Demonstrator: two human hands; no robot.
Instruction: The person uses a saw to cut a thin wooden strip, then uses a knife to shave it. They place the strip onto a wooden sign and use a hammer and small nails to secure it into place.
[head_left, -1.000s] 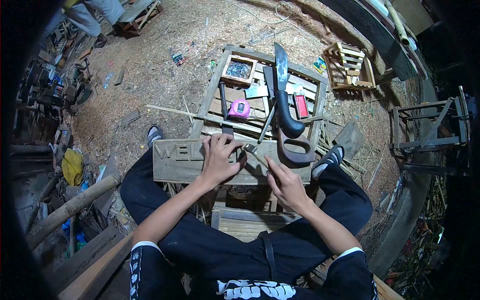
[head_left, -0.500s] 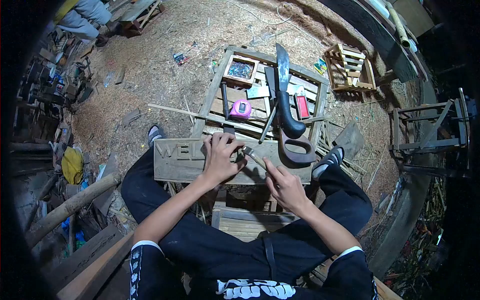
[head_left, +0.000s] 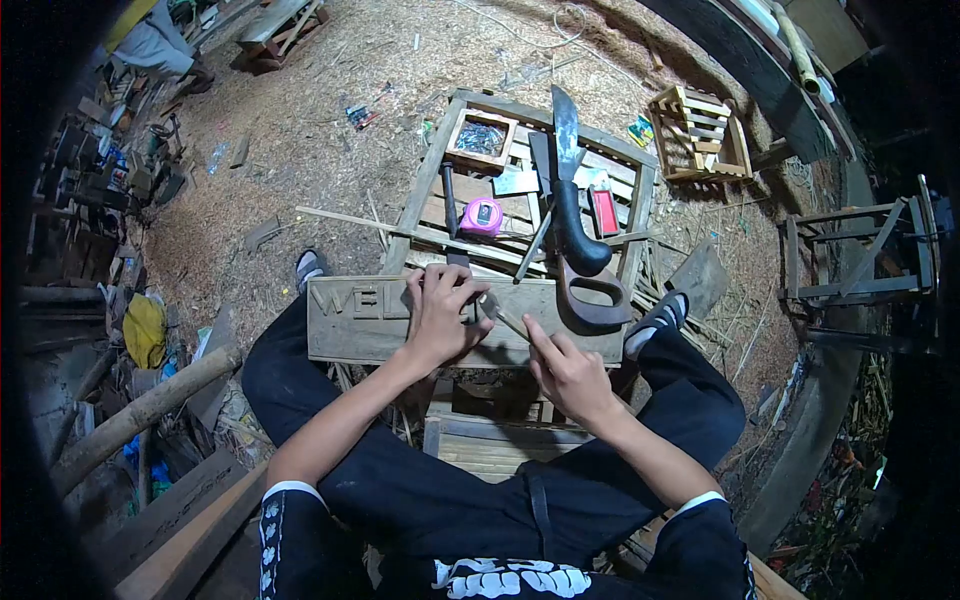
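Observation:
A wooden board (head_left: 360, 340) lies across in front of me, with raised wooden letters (head_left: 345, 298) reading "WEL" at its left end. My left hand (head_left: 440, 315) rests on the board just right of those letters, fingers bent down and pinched. What they hold is hidden beneath them. In my right hand (head_left: 572, 375) is a small hammer (head_left: 512, 321), gripped by its handle with the index finger stretched along it. The metal head is tilted close beside my left thumb and fingertips, over the board.
Beyond the board, a slatted table (head_left: 425, 200) carries a pink tape measure (head_left: 482, 217), a box of nails (head_left: 480, 140), a large knife (head_left: 566, 130) and a handsaw (head_left: 595, 305). A wooden crate (head_left: 735, 150) and a stool frame (head_left: 860, 250) stand right. Another person's leg (head_left: 155, 45) shows upper left.
The hammer head has shifted slightly and turned next to my left fingers. My left hand stays in place on the board. The person at upper left has moved a little.

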